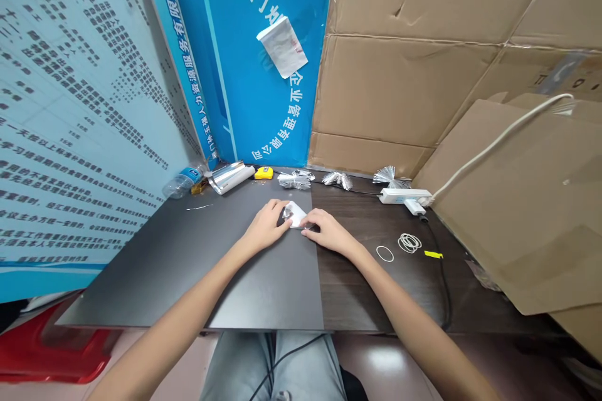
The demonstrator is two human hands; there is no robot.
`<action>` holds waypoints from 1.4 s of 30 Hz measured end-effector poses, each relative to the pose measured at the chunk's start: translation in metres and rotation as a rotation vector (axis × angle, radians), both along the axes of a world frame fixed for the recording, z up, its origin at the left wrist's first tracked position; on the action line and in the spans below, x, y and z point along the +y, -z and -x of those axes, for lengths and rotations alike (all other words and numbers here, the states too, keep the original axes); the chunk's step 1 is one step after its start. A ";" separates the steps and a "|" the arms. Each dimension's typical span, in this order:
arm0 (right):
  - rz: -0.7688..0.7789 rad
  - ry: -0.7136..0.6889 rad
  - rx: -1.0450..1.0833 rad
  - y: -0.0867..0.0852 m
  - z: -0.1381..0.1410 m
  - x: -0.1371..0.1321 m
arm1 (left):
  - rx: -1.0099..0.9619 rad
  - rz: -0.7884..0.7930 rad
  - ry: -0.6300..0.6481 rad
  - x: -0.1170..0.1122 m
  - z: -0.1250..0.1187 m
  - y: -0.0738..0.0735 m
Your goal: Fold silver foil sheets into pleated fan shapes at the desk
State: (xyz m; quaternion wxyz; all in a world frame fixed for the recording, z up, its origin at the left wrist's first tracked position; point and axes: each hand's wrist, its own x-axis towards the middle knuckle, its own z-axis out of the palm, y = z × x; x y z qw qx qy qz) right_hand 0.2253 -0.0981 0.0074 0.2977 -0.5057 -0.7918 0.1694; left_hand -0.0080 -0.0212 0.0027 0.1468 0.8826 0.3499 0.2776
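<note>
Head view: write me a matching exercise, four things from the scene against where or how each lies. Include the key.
Things
1. White piece
2. Power strip
3. Clear bottle
4. White rings

Places and states
A. At the far left of the table
B. Bunched together, with one lying apart
C. Between the left hand and the right hand
D. With a white cord at its right end

Pairs: 1-C, 2-D, 3-A, 4-B

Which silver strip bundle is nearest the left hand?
The leftmost silver strip bundle, beyond the left hand; the middle one and rightmost one lie farther off.
</note>
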 end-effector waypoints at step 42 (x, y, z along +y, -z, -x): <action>-0.040 0.096 0.074 0.009 0.022 0.004 | 0.195 -0.068 0.335 -0.009 0.027 -0.017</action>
